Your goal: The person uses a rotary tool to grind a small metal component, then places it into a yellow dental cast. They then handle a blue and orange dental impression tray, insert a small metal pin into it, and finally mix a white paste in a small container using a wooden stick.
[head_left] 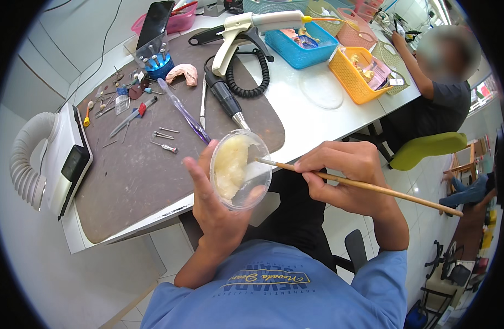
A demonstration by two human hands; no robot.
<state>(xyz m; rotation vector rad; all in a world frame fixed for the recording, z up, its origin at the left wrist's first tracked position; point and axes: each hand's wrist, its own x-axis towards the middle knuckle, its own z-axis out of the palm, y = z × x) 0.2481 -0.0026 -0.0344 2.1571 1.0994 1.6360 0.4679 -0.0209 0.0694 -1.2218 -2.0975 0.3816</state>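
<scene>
My left hand (219, 222) is wrapped around a round clear plastic tub (256, 178), tilted so that its inside faces me. A pale yellow, wax-like paste (231, 164) fills the tub's left side; the right side is bare plastic. My right hand (348, 178) pinches a thin brush with a wooden handle (381, 189) between thumb and fingers. The brush's tip lies over the bare right part of the tub, near the paste. Whether it touches the plastic is hard to see. Both hands are in front of the table's near edge.
On the brown mat (137, 192) lie a black handpiece (225, 97), a pink dental arch model (182, 74), a blue bur stand (159, 67) and loose burs. A white gun-shaped tool (228, 48), blue basket (301, 46) and orange basket (357, 77) lie behind. A person (438, 93) sits right.
</scene>
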